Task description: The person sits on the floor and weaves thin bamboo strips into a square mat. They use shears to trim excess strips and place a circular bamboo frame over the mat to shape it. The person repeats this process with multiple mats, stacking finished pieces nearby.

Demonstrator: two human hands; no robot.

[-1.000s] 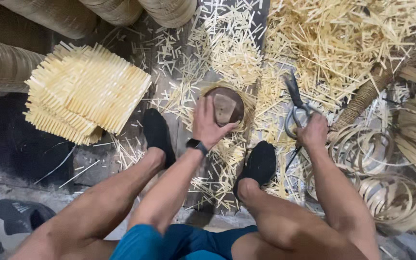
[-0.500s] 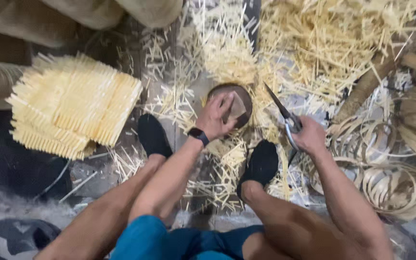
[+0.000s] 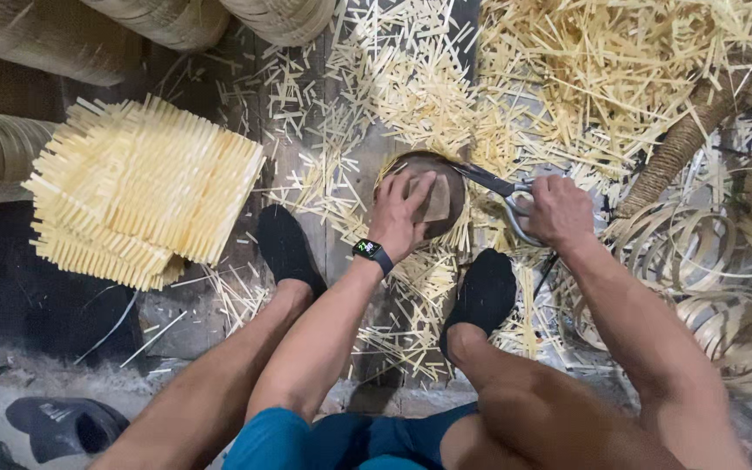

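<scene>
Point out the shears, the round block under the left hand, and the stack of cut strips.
shears (image 3: 491,183), head view, on the blade.
round block (image 3: 450,187), head view, on its right rim.
stack of cut strips (image 3: 145,191), head view, on the top layer's middle.

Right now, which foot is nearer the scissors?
The foot in the black sock on the person's right, just below the right hand holding the scissors. The other black sock lies beyond the left hand.

Dark plank floor (image 3: 306,165), strewn bamboo offcuts (image 3: 585,61), stacked strip mat (image 3: 145,200), coiled strips (image 3: 724,287)
</scene>
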